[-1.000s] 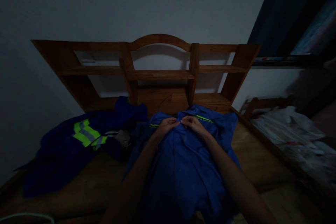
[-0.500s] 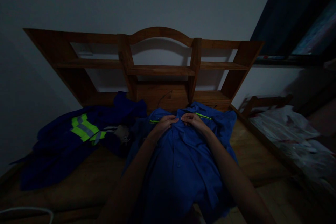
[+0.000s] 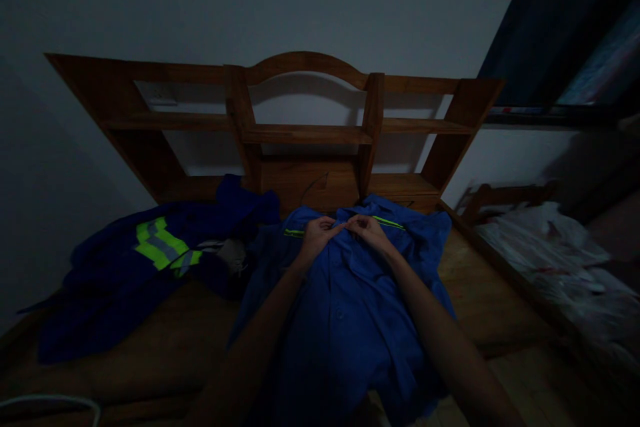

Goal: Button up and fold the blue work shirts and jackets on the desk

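A blue work shirt (image 3: 345, 333) with thin yellow-green strips on its chest lies front up, its collar toward the shelf. My left hand (image 3: 319, 235) pinches the front edge of the shirt just below the collar. Close beside it, my right hand (image 3: 367, 231) pinches the same front opening, and the fingertips of both hands nearly meet. The small spot between the fingertips is too dark to make out. Lower on the shirt front a round button (image 3: 339, 313) shows.
Left of the shirt lies a dark blue garment (image 3: 115, 287) with yellow-green and grey reflective bands. A wooden shelf unit (image 3: 307, 135) stands behind on the wooden desk (image 3: 480, 280). White plastic bags (image 3: 550, 247) lie at the right. A white cable (image 3: 55, 397) curves at the lower left.
My left hand has shifted slightly right along the shirt front, closing the gap to my right hand. Its fingers are bent more. The shirt stays in place.
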{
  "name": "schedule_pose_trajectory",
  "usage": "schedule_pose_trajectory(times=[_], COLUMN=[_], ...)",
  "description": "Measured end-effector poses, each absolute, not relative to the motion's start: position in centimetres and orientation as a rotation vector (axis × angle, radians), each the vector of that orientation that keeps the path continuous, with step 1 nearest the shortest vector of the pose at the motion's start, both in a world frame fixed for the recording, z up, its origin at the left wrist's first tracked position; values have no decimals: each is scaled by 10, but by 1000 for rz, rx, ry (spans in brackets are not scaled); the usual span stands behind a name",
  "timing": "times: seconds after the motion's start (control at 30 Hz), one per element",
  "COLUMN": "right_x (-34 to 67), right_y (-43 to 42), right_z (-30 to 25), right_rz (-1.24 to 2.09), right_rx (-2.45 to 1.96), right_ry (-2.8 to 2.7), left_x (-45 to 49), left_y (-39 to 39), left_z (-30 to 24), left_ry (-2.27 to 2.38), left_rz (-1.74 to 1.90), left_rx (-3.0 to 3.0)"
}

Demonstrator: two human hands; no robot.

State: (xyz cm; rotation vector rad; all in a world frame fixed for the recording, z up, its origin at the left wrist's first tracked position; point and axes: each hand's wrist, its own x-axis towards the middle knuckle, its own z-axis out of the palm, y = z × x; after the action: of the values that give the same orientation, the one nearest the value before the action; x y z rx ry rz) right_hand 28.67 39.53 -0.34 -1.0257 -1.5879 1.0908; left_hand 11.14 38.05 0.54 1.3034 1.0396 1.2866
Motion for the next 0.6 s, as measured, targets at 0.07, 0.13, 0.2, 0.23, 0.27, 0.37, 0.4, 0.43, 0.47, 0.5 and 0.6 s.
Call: schedule_pose_trajectory(times=[0.07,0.13,0.2,0.23,0.27,0.37,0.4,0.43,0.47,0.5,0.6], right_x=[286,285,284,284,283,281,280,279,277,275,270], right_y=[395,395,395,394,394,393,392,390,388,385,377], right_z=[-5,-7,-9,-9,-9,-8,-7,-5,-3,-1,5], right_rz=[1052,1018,966,937,908,829,800,765,720,665,489], right_rx=[-1038,-1034,-1024,-1022,-1025,-1062,-1076,-1090,-1106,-1125,-1184], right_ry=[-1590,-1605,-1615,-1618,-1620,-1621,-1628,-1639,-1654,-1671,-1703], left_x=[112,111,111,111,111,116,117,119,120,120,119], left_y=[381,381,383,383,384,384,383,381,379,377,370], left_z=[3,1,-1,-3,-5,-9,-10,-10,-9,-8,0], left_ry=[1054,1078,1094,1089,1078,1094,1120,1147,1168,1178,1161], left_rz=[1297,1295,1293,1292,1297,1367,1403,1441,1474,1501,1520], left_rx=[1285,1256,1232,1229,1230,1255,1282,1330,1396,1478,1724])
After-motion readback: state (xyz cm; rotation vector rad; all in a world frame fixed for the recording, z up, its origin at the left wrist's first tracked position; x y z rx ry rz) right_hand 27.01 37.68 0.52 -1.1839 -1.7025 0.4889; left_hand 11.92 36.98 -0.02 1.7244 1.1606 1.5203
